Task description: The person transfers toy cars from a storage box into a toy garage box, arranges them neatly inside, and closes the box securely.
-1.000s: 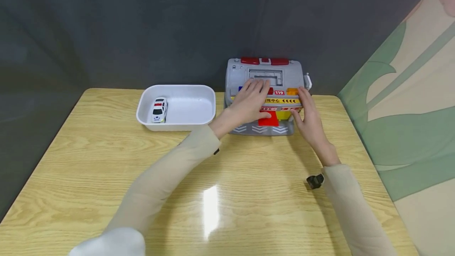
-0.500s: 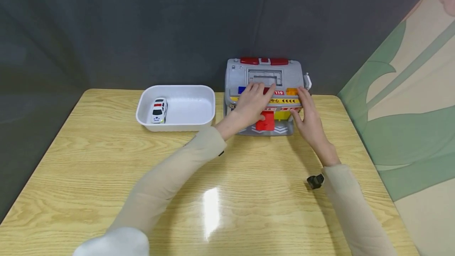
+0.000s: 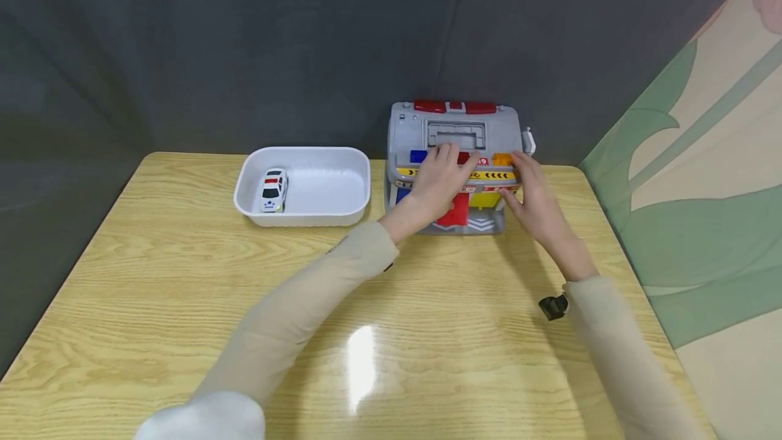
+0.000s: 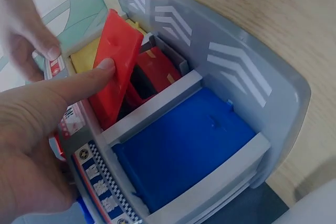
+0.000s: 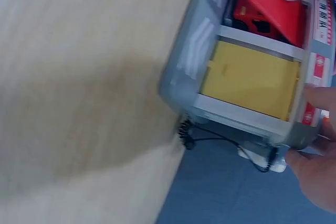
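A grey toy garage (image 3: 400, 129) with three coloured doors stands at the table's back. My left hand (image 3: 436, 185) lies over its front roof edge, fingers on top near a red button. In the left wrist view its straight thumb touches the red door (image 4: 118, 56), which tilts outward. Behind that door sits a red toy car (image 4: 164, 69), partly hidden. My right hand (image 3: 537, 202) grips the garage's right front corner, with fingers above and thumb below the roof edge. The blue door (image 4: 184, 145) and the yellow door (image 5: 249, 80) lie flat in their frames.
Left of the garage is a white tray (image 3: 326, 218) with a white toy car (image 3: 274, 190) inside. A black coiled cord (image 5: 187, 134) hangs at the garage's side. A dark curtain (image 3: 269, 46) rises behind, and a patterned cloth (image 3: 715, 236) stands on the right.
My left hand has shifted slightly right along the roof edge. The red door's free edge has moved towards me and left. The right hand stays on the corner, its wrist slightly further right.
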Demonstrator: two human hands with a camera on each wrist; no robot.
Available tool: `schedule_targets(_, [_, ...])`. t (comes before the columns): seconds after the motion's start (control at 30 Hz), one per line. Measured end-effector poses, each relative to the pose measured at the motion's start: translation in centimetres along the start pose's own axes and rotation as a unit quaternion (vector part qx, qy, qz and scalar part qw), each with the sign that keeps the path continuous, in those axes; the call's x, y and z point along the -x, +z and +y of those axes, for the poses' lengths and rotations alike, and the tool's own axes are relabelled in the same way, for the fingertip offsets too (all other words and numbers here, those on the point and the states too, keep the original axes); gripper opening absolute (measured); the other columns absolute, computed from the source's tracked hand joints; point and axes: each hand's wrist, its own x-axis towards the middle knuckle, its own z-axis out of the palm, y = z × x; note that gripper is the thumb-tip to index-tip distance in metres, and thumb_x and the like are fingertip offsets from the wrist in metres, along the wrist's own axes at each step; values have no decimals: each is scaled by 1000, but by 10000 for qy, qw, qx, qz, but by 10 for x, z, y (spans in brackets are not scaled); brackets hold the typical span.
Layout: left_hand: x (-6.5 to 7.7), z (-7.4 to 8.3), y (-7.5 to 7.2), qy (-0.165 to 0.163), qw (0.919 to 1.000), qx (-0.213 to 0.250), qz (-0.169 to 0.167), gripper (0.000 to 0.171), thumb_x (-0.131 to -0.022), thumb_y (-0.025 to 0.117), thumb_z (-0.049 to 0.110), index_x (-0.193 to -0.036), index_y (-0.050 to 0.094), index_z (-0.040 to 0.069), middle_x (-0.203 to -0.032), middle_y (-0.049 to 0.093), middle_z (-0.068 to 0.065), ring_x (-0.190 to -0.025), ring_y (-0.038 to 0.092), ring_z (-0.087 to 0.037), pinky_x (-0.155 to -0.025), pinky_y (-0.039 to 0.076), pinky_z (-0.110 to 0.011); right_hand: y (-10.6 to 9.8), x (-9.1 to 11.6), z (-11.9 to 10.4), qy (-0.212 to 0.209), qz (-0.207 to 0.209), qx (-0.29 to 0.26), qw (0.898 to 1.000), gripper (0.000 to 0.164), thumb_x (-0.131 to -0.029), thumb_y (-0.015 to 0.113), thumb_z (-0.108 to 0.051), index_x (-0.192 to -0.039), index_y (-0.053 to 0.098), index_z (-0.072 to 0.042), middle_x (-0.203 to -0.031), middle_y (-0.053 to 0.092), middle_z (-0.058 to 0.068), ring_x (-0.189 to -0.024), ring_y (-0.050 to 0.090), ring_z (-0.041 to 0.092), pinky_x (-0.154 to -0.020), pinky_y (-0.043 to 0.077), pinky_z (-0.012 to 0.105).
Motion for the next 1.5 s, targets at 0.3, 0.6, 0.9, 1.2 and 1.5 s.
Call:
schedule_targets(0.3, [-1,2,11,-80,9991,-249,328,77,-86,70,33,-150,29,19,-134,40,-16,-122,39,-29,-106,34,-37,-3,-10,-5,-208,-556,549,9967,76,-85,69,5,-147,25,10,-147,29,31,-136,28,45,-109,27,53])
schedule_targets(0.6, [-5,7,15,-176,9971,-434,602,75,-87,69,32,-150,30,21,-131,43,-15,-121,41,-28,-104,35,-37,-2,-21,-9,-769,-612,1172,9882,74,-77,78,1,-140,38,7,-131,37,32,-116,36,48,-96,38,58])
schedule_targets(0.9, [-9,9,17,-248,9967,-422,643,74,-89,69,29,-151,29,23,-130,43,-15,-120,41,-28,-104,35,-37,1,-22,-13,-925,-487,1858,9770,65,-79,77,-1,-133,42,8,-122,38,32,-108,38,49,-88,41,58])
schedule_targets(1.2, [-9,10,20,-319,9959,-522,668,74,-90,68,29,-151,28,24,-131,42,-15,-120,41,-28,-104,35,-37,-2,-24,-17,-581,-849,1823,9778,67,-81,75,-12,-136,39,6,-128,35,31,-115,33,48,-94,37,59])
schedule_targets(1.5, [-9,12,24,-453,9944,-707,636,74,-90,68,30,-152,27,26,-131,41,-16,-118,42,-28,-102,36,-36,-6,-24,-18,-338,-1197,1485,9811,60,-92,66,-21,-141,38,0,-132,34,28,-116,32,46,-92,39,60])
